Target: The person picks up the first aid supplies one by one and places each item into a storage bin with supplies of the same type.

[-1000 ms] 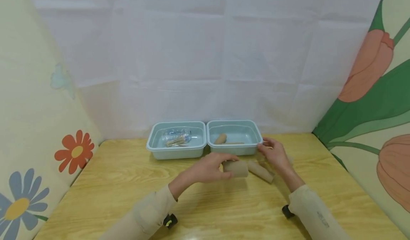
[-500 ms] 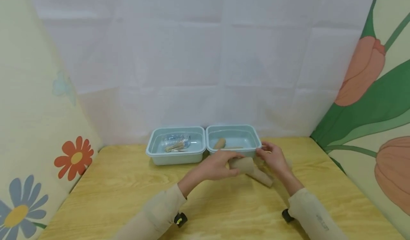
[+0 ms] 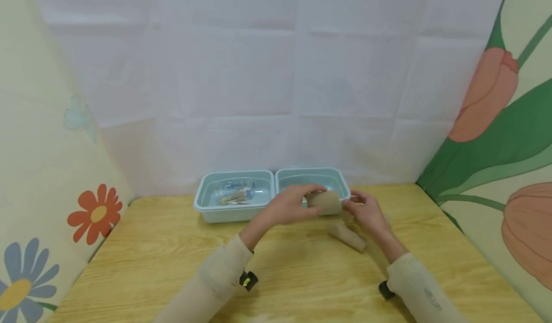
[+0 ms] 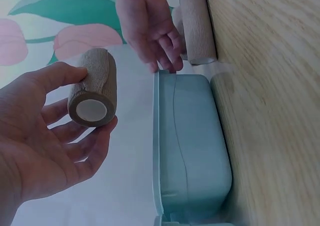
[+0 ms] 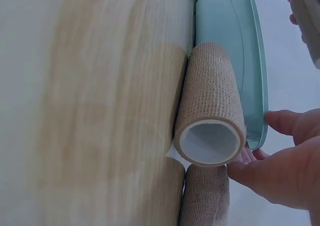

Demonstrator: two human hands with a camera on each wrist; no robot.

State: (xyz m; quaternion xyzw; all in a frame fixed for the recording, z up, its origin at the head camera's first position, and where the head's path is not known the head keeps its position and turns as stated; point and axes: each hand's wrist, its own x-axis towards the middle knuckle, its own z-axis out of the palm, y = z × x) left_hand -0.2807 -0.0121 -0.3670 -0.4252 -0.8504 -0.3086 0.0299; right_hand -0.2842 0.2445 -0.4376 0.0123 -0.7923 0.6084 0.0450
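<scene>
My left hand (image 3: 288, 208) holds a tan cohesive bandage roll (image 4: 95, 88) between thumb and fingers. In the head view it overlaps the front rim of the right light-blue bin (image 3: 310, 170), and the roll's white core faces the left wrist camera. At that bin's front right corner, my right hand (image 3: 368, 213) grips the rim, thumb on the front side and fingers round the end. Below the right hand a second bandage roll (image 5: 212, 103) lies on the table against the bin's front. Another roll (image 5: 205, 196) lies beside it, partly out of frame.
A matching left bin (image 3: 235, 213) stands side by side with the right one. Inside it are a clear plastic packet (image 3: 228, 188) and a bundle of cotton swabs (image 3: 235, 197). Behind the wood-grain table (image 3: 280, 280) hangs a white sheet (image 3: 241, 83); painted walls flank it.
My left hand has carried its bandage roll forward and up from above the table to the right bin's front rim. The right hand has stayed at the bin's corner.
</scene>
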